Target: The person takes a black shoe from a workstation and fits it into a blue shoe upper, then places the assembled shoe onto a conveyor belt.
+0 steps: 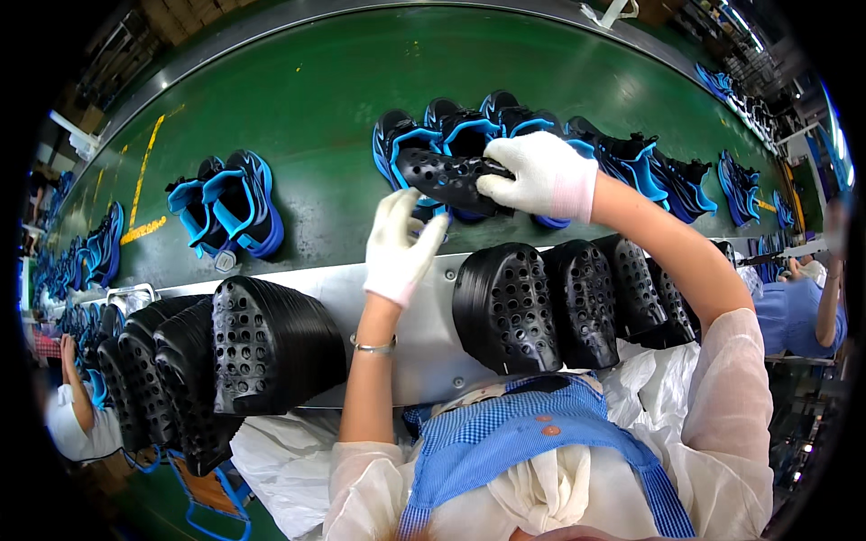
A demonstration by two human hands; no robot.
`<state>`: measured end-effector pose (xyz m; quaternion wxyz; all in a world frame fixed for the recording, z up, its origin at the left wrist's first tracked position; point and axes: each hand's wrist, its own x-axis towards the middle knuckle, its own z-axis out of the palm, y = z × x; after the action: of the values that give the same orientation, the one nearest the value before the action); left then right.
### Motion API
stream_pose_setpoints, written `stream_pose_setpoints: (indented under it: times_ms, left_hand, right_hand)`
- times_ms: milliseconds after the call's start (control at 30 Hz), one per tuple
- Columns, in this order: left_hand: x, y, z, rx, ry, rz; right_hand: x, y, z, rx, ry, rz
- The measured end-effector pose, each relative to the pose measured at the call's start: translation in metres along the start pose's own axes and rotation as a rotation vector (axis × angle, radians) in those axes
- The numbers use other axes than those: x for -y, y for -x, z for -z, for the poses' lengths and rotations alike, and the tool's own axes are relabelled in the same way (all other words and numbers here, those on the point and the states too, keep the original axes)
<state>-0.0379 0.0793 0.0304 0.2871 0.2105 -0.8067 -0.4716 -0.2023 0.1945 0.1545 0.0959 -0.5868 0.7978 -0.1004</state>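
Where the green work surface (334, 72) spans the far side, a row of blk/blue shoes (106, 243) sits at left, w/ a co-worker (81, 424) nearer, at the near-left edge. Next, right of a yellow line (149, 171), stands a shoe pair (245, 203), same colours. Nearer than the pair, several left-hand stacks (244, 343) of blk perforated pieces crowd the silver metal ledge (424, 343). Then comes the left hand (403, 243), white-gloved, thumb & fingers parted, gripping nothing; can't tell if its fingertips touch the blk perforated insert (442, 178) just beyond. That insert is up in front of the middle shoe group (392, 135), its right end pinched btwn thumb & fingers of the right hand (546, 176), also white-gloved. Nearer, right of centre, are more blk perforated stacks (519, 307), side by side along the ledge. Farther right, beyond the right hand, other blk/blue shoes (681, 185) stand on the green, then a lone cluster (740, 189); a 2nd co-worker, blue apron (794, 316), is at far right.
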Motion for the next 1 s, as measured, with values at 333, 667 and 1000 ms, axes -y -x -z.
stream_pose_setpoints:
  times_ms: [333, 667, 1000]
  left_hand:
    - [0.019, -0.024, -0.036, 0.071, -0.329, -0.024]
    - [0.016, -0.061, -0.023, 0.670, -0.582, 0.264]
    - [0.003, -0.072, -0.032, 0.735, -0.719, 0.409]
  right_hand:
    - [0.003, -0.082, -0.030, 0.246, 0.283, -0.055]
    - [0.021, -0.132, -0.090, 0.404, 0.235, -0.200]
    - [0.016, -0.148, -0.115, 0.347, 0.165, -0.214]
